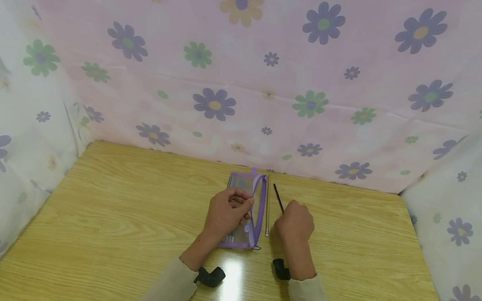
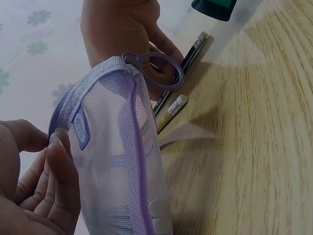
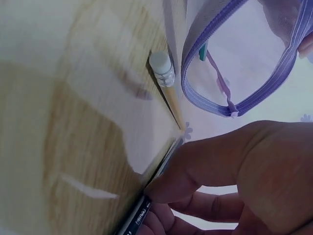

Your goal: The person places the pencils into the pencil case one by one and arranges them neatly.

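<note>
A purple mesh zip pouch [image 1: 260, 215] lies on the table with its zipped side gaping. My left hand [image 1: 224, 212] pinches the pouch's edge between thumb and forefinger, seen closely in the left wrist view. Several slim sticks [image 1: 235, 183] show through the mesh; their kind cannot be made out. Right of the pouch lies a wood-coloured pencil [image 3: 168, 93] with a white eraser. My right hand [image 1: 297, 222] holds a black pencil [image 1: 278, 197] low at the tabletop, beside the wooden one. A ring-shaped zipper pull [image 2: 178, 73] hangs at the pouch's near end.
The wood-grain table [image 1: 130, 217] reaches back to a pink flowered cloth [image 1: 252, 70]. White flowered cloth hangs on both sides. Black wrist-worn devices [image 1: 211, 276] sit under both forearms, close above the tabletop.
</note>
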`<state>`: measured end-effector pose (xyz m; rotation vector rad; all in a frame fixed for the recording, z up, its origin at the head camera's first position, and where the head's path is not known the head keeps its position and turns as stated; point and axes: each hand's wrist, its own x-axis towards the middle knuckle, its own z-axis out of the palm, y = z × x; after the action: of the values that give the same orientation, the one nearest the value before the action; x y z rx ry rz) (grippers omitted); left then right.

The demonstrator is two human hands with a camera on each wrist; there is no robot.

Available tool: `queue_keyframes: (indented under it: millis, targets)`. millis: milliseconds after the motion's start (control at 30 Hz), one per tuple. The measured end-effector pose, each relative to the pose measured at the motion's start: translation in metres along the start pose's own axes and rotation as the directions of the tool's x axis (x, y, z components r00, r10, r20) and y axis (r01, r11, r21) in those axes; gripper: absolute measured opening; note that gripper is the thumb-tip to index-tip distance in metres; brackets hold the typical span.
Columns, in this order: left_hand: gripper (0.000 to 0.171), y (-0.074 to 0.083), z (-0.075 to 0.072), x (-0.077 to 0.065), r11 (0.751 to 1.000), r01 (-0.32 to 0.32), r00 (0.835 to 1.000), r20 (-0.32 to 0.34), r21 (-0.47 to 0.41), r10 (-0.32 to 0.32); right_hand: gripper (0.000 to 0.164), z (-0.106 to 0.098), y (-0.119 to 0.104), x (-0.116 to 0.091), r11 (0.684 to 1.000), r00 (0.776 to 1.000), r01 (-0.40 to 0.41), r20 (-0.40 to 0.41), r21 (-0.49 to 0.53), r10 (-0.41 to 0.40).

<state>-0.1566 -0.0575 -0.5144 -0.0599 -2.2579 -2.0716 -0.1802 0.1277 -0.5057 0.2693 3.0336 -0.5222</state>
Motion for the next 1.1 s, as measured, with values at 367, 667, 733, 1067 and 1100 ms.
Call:
queue_keyframes:
  millis: [367, 667, 733, 1067, 1100]
  targets:
    - [0.008, 0.001, 0.0, -0.001, 1.0, 0.014, 1.0, -0.001, -0.019, -0.014, 0.009, -0.004, 0.002, -0.003, 1.0, 0.998, -0.001, 0.068, 0.02, -0.001]
    - [0.007, 0.0, 0.001, -0.001, 1.0, 0.007, 1.0, 0.004, -0.011, -0.007, 0.016, -0.012, 0.008, -0.005, 0.998, 0.992, 0.023, 0.127, 0.053, -0.029]
    - [0.007, 0.0, 0.001, -0.001, 1.0, 0.009, 1.0, 0.004, -0.012, -0.009, 0.017, -0.013, 0.009, -0.005, 0.997, 0.99, 0.03, 0.136, 0.065, -0.038]
    - [0.007, 0.0, 0.001, -0.001, 1.0, 0.002, 1.0, 0.002, -0.011, -0.002, 0.019, -0.021, 0.016, -0.005, 0.972, 0.979, 0.037, 0.185, 0.234, -0.081]
    - [0.007, 0.0, 0.001, -0.001, 1.0, 0.002, 1.0, 0.002, -0.012, -0.002, 0.019, -0.021, 0.016, -0.004, 0.969, 0.979, 0.038, 0.183, 0.246, -0.085]
